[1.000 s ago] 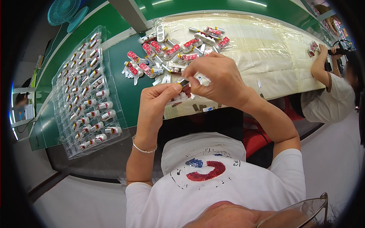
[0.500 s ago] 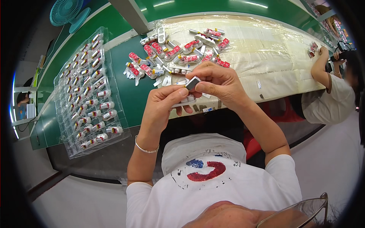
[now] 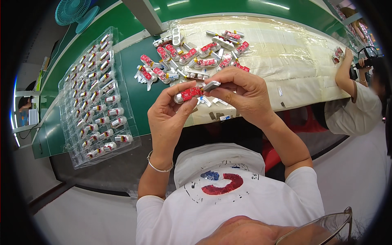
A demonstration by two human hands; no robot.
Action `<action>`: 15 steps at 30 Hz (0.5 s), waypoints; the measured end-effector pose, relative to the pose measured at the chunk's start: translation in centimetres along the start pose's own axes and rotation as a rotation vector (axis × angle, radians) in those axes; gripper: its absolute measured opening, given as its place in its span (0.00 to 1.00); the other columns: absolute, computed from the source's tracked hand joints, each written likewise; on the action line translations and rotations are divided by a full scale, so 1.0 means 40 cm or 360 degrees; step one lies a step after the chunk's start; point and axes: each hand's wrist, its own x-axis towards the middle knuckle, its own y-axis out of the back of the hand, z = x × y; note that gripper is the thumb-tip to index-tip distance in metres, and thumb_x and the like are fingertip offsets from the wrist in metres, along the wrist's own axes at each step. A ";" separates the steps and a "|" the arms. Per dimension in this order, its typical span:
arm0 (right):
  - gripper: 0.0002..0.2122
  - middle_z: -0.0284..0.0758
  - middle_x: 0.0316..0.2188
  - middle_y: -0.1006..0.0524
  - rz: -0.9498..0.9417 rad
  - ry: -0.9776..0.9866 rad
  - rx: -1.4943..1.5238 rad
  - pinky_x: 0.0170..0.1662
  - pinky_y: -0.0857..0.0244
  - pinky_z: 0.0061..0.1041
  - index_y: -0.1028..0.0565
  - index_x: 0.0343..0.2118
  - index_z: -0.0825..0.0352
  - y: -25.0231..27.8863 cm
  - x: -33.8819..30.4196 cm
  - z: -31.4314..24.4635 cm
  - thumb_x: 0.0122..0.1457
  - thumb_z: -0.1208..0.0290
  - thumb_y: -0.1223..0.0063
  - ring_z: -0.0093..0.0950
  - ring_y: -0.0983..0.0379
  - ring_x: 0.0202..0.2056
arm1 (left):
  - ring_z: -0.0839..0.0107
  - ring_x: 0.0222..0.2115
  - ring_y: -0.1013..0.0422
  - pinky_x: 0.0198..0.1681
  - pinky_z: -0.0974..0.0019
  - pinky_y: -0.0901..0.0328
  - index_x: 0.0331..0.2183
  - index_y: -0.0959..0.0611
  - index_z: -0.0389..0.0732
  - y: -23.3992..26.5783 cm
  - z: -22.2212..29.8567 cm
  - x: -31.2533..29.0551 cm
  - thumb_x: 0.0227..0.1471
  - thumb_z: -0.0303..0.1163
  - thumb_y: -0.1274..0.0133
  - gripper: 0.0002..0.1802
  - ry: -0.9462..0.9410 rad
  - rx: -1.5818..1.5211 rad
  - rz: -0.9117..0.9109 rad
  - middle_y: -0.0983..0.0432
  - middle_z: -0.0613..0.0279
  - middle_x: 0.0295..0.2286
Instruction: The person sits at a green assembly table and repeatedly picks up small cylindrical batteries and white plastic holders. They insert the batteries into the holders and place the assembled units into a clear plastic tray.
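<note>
My left hand [image 3: 168, 116] is closed on a red circuit board [image 3: 191, 93] seated on a pale, round-ended housing, held between thumb and fingers. A flat silver battery [image 3: 211, 85] with a yellow end joins the board's right side. The fingertips of my right hand [image 3: 247, 96] pinch that battery, tilted up from the board. Both hands are above the table's near edge. Just beyond them lies a loose pile of similar red boards [image 3: 205, 62] on pale housings, with silver batteries among them. Small white strips [image 3: 203, 100] lie below the held piece.
At left, a clear plastic tray [image 3: 136, 143] carries rows of similar assemblies. Yellowish sheeting [image 3: 302, 53] covers much of the green table [image 3: 141, 118]. A metal post [image 3: 143, 16] rises at the back, near a teal fan [image 3: 73, 12]. Another person [image 3: 351, 98] sits at right.
The held piece has turned so its red board faces up in my left hand. The battery has swung to the right in my right fingers, away from the board's top.
</note>
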 end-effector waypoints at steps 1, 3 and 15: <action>0.10 0.38 0.40 0.24 -0.0061 -0.0014 -0.0059 0.41 0.27 0.20 0.24 0.41 0.72 0.006 0.001 -0.010 0.55 0.82 0.43 0.24 0.25 0.41 | 0.76 0.38 0.26 0.42 0.73 0.28 0.45 0.23 0.29 -0.001 0.005 -0.001 0.51 0.19 0.43 0.17 0.0005 -0.0028 0.0020 0.23 0.55 0.41; 0.11 0.38 0.40 0.24 -0.0139 -0.0056 -0.0152 0.41 0.27 0.20 0.23 0.41 0.71 0.009 0.007 -0.030 0.54 0.82 0.42 0.23 0.25 0.41 | 0.76 0.38 0.27 0.42 0.73 0.29 0.44 0.23 0.29 0.002 0.009 -0.008 0.52 0.19 0.43 0.16 0.0010 0.0012 -0.0018 0.23 0.56 0.40; 0.12 0.31 0.32 0.20 -0.0222 0.0107 -0.0070 0.34 0.31 0.16 0.20 0.42 0.64 0.003 0.030 -0.035 0.52 0.76 0.38 0.18 0.25 0.32 | 0.78 0.36 0.27 0.39 0.75 0.30 0.43 0.23 0.30 0.004 0.004 -0.010 0.52 0.20 0.43 0.15 0.0086 -0.0058 -0.0066 0.23 0.58 0.36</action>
